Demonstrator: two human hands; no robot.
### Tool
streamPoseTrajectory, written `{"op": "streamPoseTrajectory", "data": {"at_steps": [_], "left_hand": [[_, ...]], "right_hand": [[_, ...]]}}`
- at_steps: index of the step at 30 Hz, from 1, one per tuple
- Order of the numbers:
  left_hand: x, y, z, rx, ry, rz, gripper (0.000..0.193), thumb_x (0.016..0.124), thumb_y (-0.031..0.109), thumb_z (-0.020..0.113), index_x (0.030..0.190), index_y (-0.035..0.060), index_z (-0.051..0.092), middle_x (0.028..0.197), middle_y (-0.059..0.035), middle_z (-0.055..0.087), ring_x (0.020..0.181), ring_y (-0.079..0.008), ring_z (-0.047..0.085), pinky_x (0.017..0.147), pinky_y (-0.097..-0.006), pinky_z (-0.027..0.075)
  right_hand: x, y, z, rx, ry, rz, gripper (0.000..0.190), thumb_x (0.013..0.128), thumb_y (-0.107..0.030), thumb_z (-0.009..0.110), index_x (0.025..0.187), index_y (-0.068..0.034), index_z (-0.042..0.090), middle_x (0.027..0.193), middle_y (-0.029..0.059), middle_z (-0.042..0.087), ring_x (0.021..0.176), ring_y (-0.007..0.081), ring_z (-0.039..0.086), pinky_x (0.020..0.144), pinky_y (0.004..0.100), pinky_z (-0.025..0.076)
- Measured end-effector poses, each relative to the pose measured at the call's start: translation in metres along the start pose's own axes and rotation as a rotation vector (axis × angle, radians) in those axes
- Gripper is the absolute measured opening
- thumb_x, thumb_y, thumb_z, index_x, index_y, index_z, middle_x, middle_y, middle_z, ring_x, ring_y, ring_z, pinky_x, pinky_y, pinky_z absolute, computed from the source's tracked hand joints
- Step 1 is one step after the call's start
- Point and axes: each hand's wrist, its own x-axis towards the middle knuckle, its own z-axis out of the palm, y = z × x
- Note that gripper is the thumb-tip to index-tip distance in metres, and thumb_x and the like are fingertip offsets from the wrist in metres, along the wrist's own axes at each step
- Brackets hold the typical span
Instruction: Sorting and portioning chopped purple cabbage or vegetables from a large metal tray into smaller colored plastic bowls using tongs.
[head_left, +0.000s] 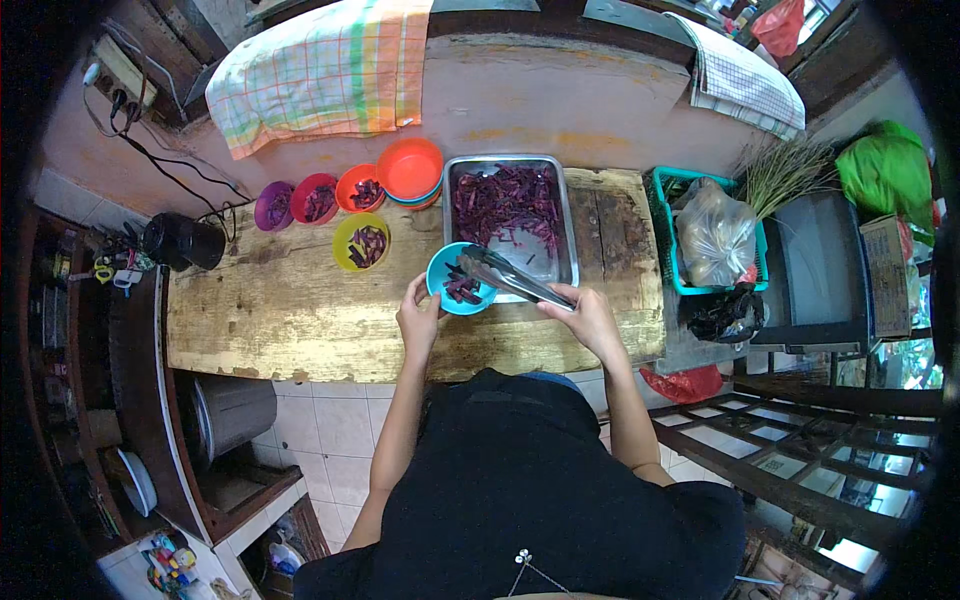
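My left hand grips the rim of a turquoise bowl with some dark purple cut strips inside. In my right hand is a pair of metal tongs, whose tips reach over the bowl. Just beyond, a rectangular steel tray holds a heap of purple strips, with part of its near floor bare. The bowl overlaps the tray's near left corner. To the left, a yellow-green bowl, an orange bowl, a pink-red bowl and a purple bowl each contain strips.
Stacked bowls with an orange one on top stand beside the tray on the worn wooden table. At right, a teal basket carries a filled plastic bag. Black containers and cables are at left.
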Motion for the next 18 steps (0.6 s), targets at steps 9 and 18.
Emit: {"op": "streamPoseTrajectory", "data": {"at_steps": [9, 18], "left_hand": [[-0.002, -0.002, 0.005, 0.113, -0.065, 0.060, 0.036, 0.073, -0.001, 0.051, 0.108, 0.0027, 0.044, 0.098, -0.0134, 0.052, 0.084, -0.0179, 0.054, 0.058, -0.0275, 0.052], [0.002, -0.019, -0.001, 0.120, -0.064, 0.108, 0.036, 0.073, -0.002, 0.050, 0.107, 0.0036, 0.044, 0.097, -0.0122, 0.053, 0.080, -0.0163, 0.055, 0.057, -0.0270, 0.052]], "right_hand": [[0.000, -0.009, 0.011, -0.358, -0.016, -0.070, 0.031, 0.066, -0.036, 0.060, 0.089, -0.015, 0.060, 0.062, 0.0129, 0.057, 0.060, 0.0284, 0.056, 0.055, 0.0377, 0.044], [-0.003, -0.019, 0.006, -0.398, -0.128, -0.090, 0.031, 0.065, -0.036, 0.061, 0.088, -0.015, 0.060, 0.064, 0.0125, 0.058, 0.062, 0.0272, 0.057, 0.055, 0.0369, 0.044]]}}
